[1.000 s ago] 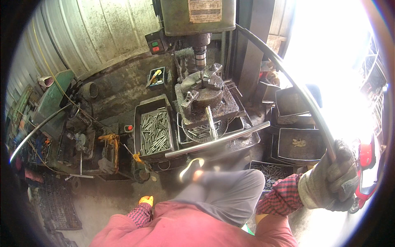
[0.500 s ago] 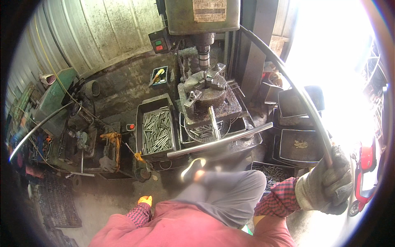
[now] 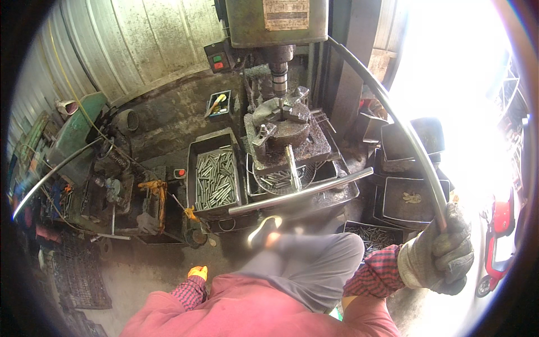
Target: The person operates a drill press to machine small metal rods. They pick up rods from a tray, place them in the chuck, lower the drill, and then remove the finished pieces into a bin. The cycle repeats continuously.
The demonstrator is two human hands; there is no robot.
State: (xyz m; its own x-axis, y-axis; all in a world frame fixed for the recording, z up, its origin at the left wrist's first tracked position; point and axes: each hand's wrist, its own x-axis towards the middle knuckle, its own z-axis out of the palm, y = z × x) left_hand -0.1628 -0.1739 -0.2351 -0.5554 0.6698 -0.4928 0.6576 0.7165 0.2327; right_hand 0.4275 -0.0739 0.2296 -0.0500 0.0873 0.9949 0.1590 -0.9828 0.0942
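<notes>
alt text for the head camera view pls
Seen from above, a person's gloved right hand grips the end of a long curved lever on a drill press, whose spindle sits over a chuck. A tray of metal rods lies left of it; the left hand hangs low, holding nothing visible.

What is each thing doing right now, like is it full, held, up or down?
Right hand: gloved, closed around the long lever.
Long lever: gripped at its lower end, arching up to the drill.
Left hand: low beside the knee, holding nothing I can see.
Drill bit: raised, just above the chuck.
Chuck: sitting on the drill table.
Tray: filled with metal rods.
</notes>
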